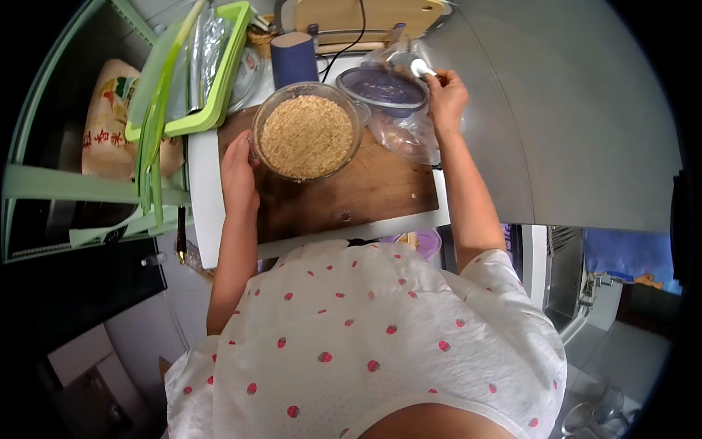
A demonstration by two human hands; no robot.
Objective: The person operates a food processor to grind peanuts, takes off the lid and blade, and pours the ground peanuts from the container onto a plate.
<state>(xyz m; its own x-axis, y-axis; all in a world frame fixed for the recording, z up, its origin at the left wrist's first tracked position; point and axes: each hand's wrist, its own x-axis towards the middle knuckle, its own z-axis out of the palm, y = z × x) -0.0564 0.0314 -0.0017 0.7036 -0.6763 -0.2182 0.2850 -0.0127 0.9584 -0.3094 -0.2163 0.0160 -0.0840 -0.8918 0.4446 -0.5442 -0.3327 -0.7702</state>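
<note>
A clear glass bowl (pixel 356 146) with side handles, filled with tan crumbly grains (pixel 307 137), sits at the back of a brown wooden board (pixel 380 190). My left hand (pixel 240 167) is closed round its left handle. Right of the bowl, my right hand (pixel 447 99) pinches a small white rounded item (pixel 420 68); it looks like a spoon, but its shape is partly hidden. Beneath and left of that hand is a dark blue oval lid or container (pixel 384 89). A clear plastic bag (pixel 409 139) lies beside it, with something pale inside.
A dark blue cylinder (pixel 294 62) stands behind the bowl. On the left, a green basket (pixel 219 110) holds rolls of wrap, and long green stalks (pixel 155 139) hang over its edge. A printed sack (pixel 110 121) sits on the shelf. A grey panel (pixel 578 110) flanks the right side.
</note>
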